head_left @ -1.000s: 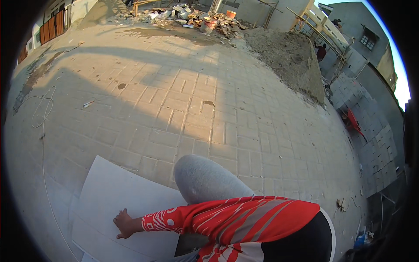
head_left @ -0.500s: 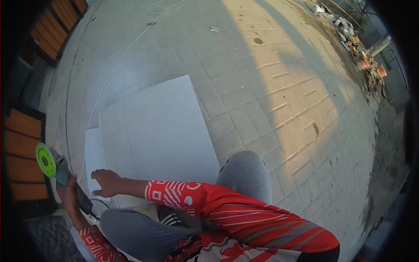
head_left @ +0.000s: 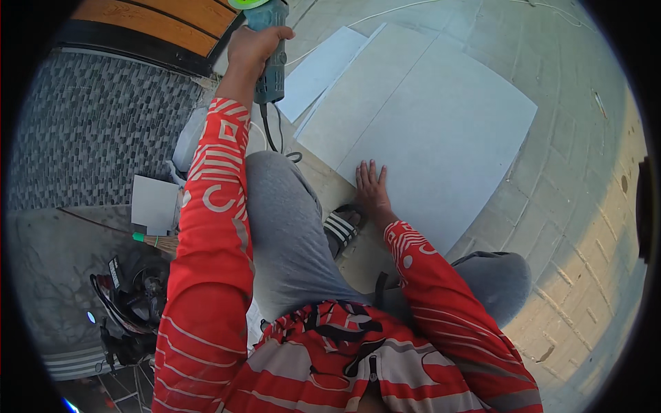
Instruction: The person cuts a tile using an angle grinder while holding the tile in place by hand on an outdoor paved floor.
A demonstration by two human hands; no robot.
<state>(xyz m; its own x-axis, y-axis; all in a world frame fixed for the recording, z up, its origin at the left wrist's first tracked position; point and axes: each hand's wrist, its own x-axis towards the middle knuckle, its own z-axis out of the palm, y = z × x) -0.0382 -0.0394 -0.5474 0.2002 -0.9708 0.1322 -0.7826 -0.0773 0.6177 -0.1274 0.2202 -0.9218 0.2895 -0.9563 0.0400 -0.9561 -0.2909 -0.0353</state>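
My left hand [head_left: 251, 54] grips the blue-grey body of an angle grinder [head_left: 274, 72] at the upper left, its cord hanging down from the end. The grinder's bright green disc [head_left: 246, 3] shows only in part, cut off by the top edge, and stands apart from the board. My right hand [head_left: 373, 187] lies with fingers spread on the near edge of a large pale flat board [head_left: 447, 131]. A thin dark straight line runs across that board near its left side. Next to it lies a narrower pale piece [head_left: 320, 72].
A sandal [head_left: 341, 230] on my foot is close to the board's near edge. Left of me are a patterned grey surface [head_left: 103, 131], a small pale offcut [head_left: 153, 203], a broom [head_left: 162, 241] and dark equipment [head_left: 141, 296]. Paving [head_left: 551, 227] extends to the right.
The view has swung left and down. My right hand has gone from above the narrow piece to flat on the large board. My left arm has stretched forward with the grinder.
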